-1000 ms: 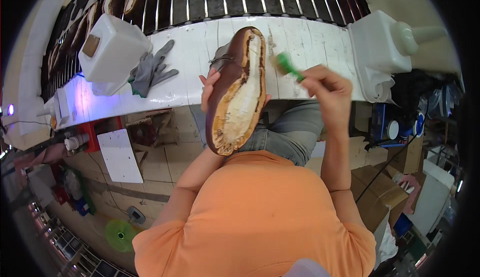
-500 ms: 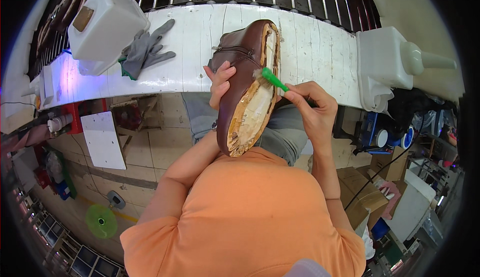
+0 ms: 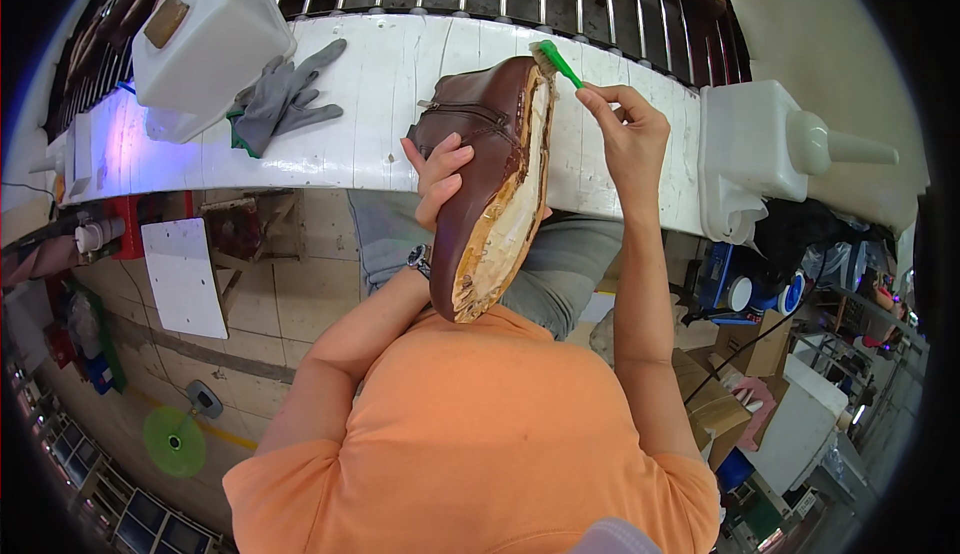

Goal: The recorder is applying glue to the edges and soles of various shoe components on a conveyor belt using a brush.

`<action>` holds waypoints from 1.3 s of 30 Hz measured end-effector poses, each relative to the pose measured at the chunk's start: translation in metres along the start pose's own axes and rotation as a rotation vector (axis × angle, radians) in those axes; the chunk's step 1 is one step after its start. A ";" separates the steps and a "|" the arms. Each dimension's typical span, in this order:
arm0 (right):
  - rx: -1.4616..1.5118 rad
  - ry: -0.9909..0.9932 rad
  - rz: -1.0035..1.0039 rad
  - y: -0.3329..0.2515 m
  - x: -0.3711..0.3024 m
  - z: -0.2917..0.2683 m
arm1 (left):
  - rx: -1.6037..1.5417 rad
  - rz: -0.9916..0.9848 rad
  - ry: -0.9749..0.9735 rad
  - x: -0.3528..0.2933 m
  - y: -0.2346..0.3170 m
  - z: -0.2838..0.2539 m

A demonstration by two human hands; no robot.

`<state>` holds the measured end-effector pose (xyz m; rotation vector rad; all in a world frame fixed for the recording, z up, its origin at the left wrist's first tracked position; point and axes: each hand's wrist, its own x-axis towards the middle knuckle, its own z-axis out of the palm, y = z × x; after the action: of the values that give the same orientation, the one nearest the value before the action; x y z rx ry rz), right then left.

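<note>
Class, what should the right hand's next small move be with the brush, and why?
I'd probably draw the green brush a short way along the pale underside of the boot toward the toe: the right hand has the bristles at the heel end, and the left hand steadies the boot with that underside exposed.

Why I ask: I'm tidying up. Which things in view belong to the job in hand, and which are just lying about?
In use:
brown boot, held by the left hand
green-handled brush, in the right hand

Seemingly just lying about:
grey glove, on the white table
cardboard box, lower right
</note>
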<state>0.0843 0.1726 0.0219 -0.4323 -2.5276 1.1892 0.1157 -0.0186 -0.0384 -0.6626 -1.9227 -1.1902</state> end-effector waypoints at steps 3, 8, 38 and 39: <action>0.163 -0.137 -0.061 0.000 0.000 -0.011 | -0.019 -0.011 0.017 0.000 0.000 0.000; 0.390 -0.533 0.135 -0.005 -0.019 -0.036 | -0.020 -0.027 0.013 0.001 -0.001 -0.002; 0.316 -0.440 -0.079 -0.061 -0.080 -0.053 | -0.307 -0.101 0.262 -0.009 -0.005 0.018; 0.295 -0.432 -0.172 -0.067 -0.083 -0.053 | -0.300 -0.109 0.256 -0.009 -0.004 0.017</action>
<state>0.1713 0.1353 0.0938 0.1274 -2.5920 1.6983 0.1116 -0.0056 -0.0522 -0.5328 -1.5991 -1.5711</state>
